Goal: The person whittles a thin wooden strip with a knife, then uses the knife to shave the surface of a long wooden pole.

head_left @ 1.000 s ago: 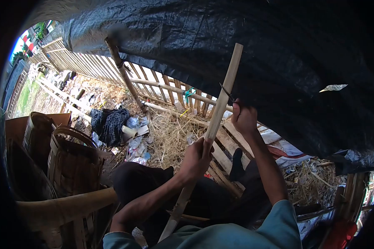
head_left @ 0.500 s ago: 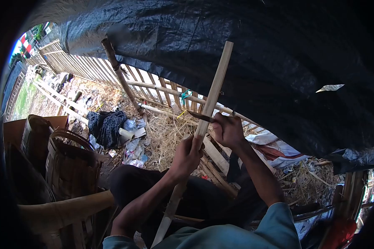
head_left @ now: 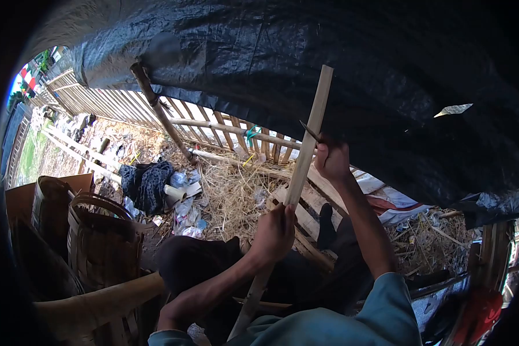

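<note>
Wooden strip (head_left: 299, 177) slants up, its top against the black sheet (head_left: 386, 86); left hand (head_left: 275, 232) wrapped round it in a firm grip, right hand (head_left: 333, 161) clenching a knife (head_left: 311, 131), blade across the strip!

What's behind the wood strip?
Around the strip, black tarp shows behind its top, fence rail lower, then boards near the left hand. Whatever's directly behind strip and hand is covered.

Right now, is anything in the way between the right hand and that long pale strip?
Nothing visible blocks it: only the knife, held in the right hand, crosses the strip there. The left hand grips the strip lower down.
</note>
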The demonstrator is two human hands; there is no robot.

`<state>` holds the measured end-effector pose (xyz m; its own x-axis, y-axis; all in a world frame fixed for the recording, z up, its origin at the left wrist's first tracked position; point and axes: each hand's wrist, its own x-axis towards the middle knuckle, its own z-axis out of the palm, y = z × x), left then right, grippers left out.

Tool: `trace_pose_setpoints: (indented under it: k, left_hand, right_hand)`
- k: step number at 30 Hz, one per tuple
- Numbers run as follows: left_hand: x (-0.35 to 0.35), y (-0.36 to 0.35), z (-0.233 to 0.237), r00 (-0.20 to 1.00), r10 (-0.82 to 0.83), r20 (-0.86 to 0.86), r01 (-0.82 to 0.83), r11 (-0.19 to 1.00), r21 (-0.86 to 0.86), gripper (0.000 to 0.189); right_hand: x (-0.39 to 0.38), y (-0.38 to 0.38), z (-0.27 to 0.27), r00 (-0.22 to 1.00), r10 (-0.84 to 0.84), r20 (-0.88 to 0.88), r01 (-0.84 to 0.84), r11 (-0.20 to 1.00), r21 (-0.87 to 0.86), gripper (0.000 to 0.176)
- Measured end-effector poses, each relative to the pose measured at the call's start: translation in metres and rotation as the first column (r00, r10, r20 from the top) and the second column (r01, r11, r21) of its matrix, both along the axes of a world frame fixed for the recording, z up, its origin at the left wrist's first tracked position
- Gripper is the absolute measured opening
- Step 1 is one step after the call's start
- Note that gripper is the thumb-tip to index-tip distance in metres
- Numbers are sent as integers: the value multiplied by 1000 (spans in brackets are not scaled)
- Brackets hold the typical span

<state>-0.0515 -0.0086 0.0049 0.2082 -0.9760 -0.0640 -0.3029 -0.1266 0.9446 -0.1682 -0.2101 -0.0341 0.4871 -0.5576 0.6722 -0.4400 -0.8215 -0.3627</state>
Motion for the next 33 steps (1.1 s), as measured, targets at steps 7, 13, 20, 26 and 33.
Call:
trace_pose_setpoints:
  k: [7,13,20,26,33]
  left_hand:
    - [-25,21,26,980,-125,-156,134,990,52,42]
    - [4,5,-8,981,-38,-189,67,986,151,44]
    - [24,0,-3,955,77,-287,-14,976,215,41]
    - [33,-10,-7,767,168,-619,-12,969,248,40]
    - [36,-16,-42,991,37,130,-12,983,-185,27]
  right_hand:
    - [-33,-76,-29,856,-512,70,482,840,249,46]
    - [-39,-72,-14,815,-555,170,479,809,341,58]
    - [-25,-52,-12,860,-444,251,303,841,448,53]
    - [-3,-5,-12,981,-118,155,67,951,300,35]
    - [17,67,21,952,264,-154,-232,953,195,18]
